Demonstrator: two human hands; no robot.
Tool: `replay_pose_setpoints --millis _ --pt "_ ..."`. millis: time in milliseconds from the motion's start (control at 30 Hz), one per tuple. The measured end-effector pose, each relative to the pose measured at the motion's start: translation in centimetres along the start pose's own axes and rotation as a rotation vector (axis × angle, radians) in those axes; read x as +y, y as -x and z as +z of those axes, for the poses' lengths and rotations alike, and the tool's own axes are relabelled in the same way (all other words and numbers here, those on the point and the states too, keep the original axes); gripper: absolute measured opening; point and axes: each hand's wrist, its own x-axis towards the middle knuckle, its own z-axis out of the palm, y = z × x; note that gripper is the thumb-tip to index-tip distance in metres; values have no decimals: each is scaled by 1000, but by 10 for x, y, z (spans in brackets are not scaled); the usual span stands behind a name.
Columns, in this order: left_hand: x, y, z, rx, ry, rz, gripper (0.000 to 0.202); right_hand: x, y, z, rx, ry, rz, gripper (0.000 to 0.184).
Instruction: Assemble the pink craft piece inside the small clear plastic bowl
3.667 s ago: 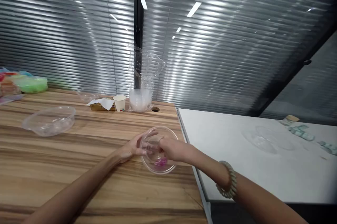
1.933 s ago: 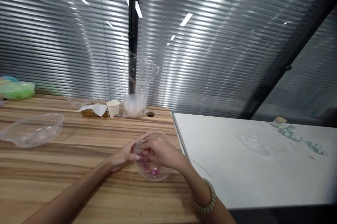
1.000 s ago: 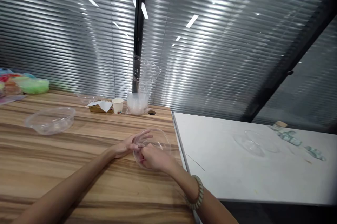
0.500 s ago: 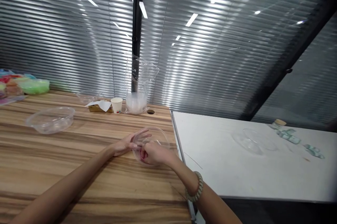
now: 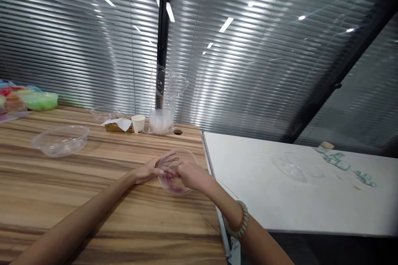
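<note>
A clear round plastic bowl (image 5: 189, 158) stands on the wood-grain table near its right edge. Purple-pink matter (image 5: 174, 186) lies along its bottom and near wall. My left hand (image 5: 152, 169) steadies the bowl from the left, thumb at the near rim and fingers stretched along the far side. Over the bowl, my right hand (image 5: 194, 176) has its fingers closed and pointing down to the left into it. Whatever those fingers pinch, if anything, is blurred and hidden. A beaded bracelet (image 5: 239, 219) circles my right wrist.
Another clear bowl (image 5: 64, 142) sits at the left. Farther back are a paper cup (image 5: 138, 124), a small box with tissue (image 5: 118, 125) and bagged cups (image 5: 161, 120). Colourful bags (image 5: 34, 100) lie far left. A white table (image 5: 248, 198) adjoins on the right.
My right hand has shifted right and slightly up within the bowl, uncovering more of the purple-pink matter. My left hand keeps its place at the bowl.
</note>
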Motion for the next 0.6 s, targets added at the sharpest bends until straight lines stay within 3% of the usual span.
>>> replay_pose_setpoints --millis 133,333,500,600 --pt "-1 0 -1 0 -27 6 80 -7 0 1 23 96 88 20" --pt "-3 -1 -3 14 -88 68 85 -19 -8 11 110 81 22 28" --pt "-6 -1 -3 26 -96 98 87 -14 -3 11 -39 58 35 22" --pt "-8 -1 -4 29 -102 102 89 -10 1 10 -113 44 74 30"
